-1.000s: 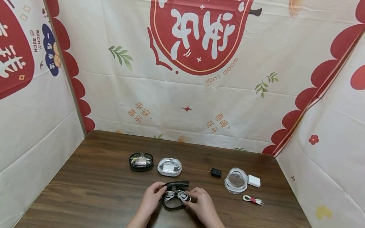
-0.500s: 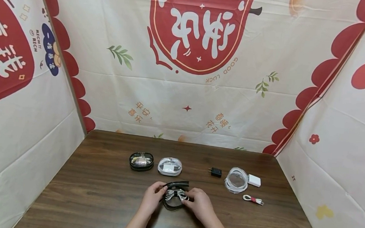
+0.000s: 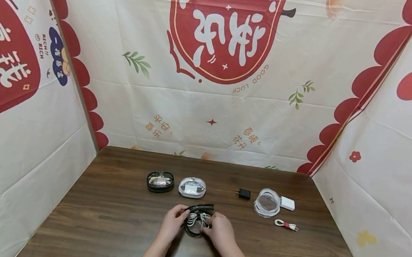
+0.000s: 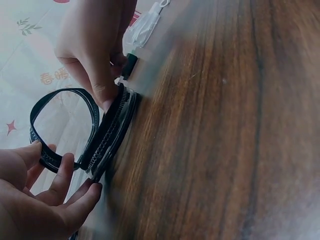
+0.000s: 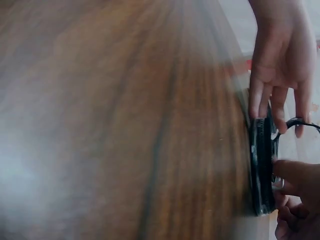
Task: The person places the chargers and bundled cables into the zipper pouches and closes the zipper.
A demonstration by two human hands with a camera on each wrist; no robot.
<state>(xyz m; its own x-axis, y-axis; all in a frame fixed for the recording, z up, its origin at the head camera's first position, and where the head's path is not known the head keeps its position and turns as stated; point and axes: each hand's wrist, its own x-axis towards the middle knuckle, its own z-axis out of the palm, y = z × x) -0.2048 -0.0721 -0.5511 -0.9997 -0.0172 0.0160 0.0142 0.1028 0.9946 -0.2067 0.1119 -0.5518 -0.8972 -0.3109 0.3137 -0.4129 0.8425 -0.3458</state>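
An oval clear pouch with a black zip edge [image 3: 192,234] stands unzipped at the table's front middle, its lid folded back. Inside it sits a white cable bundle [image 3: 192,219] tied with a black strap. My left hand [image 3: 173,222] grips the pouch's left side; the left wrist view shows its fingers around the lid ring [image 4: 62,90] and the zip edge. My right hand [image 3: 221,231] pinches the bundle's right end at the pouch's mouth. In the right wrist view the right thumb reaches over the zip rim [image 5: 262,170]; its fingertips are partly hidden.
Behind the hands stand a black-edged pouch [image 3: 160,182] and a white-edged pouch [image 3: 192,188], both filled. To the right lie a black charger plug [image 3: 244,194], an opened white-edged pouch [image 3: 267,203], a white charger [image 3: 287,203] and a red-strapped white cable [image 3: 286,225].
My right hand has moved slightly left, bringing the cable bundle's right end further inside the pouch. My left hand keeps its grip in nearly the same place.
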